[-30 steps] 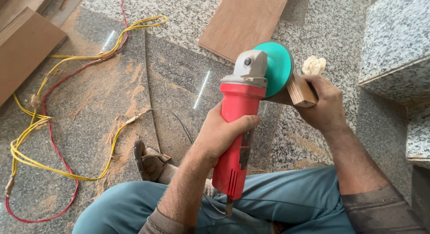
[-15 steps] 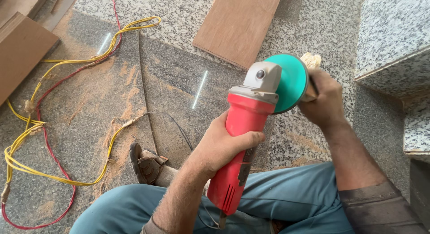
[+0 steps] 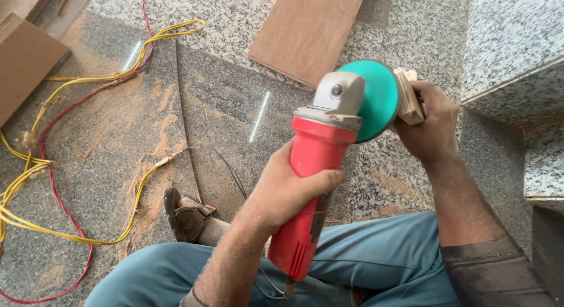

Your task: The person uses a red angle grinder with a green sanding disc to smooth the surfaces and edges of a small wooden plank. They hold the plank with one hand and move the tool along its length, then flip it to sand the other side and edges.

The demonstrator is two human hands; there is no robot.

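Observation:
My left hand [image 3: 288, 192] grips the red body of an angle grinder [image 3: 320, 166], whose grey head and green disc [image 3: 376, 98] point up and to the right. Pressed flat against that disc is a small wooden block [image 3: 409, 95], and my right hand [image 3: 432, 128] holds it from behind. Most of the block is hidden by the disc and my fingers. My blue trouser legs [image 3: 376, 260] fill the bottom of the view.
Yellow [image 3: 70, 166] and red [image 3: 47, 172] wires loop over the dusty granite floor at left. A brown board [image 3: 308, 31] lies at top centre, another board [image 3: 26, 66] at top left. Granite steps [image 3: 517, 43] rise at right. A sandalled foot [image 3: 185, 216] rests by the sawdust.
The wooden block, earlier clear of the disc with its pale end showing, now lies against the green disc. Both hands and the grinder shifted slightly as the view moved.

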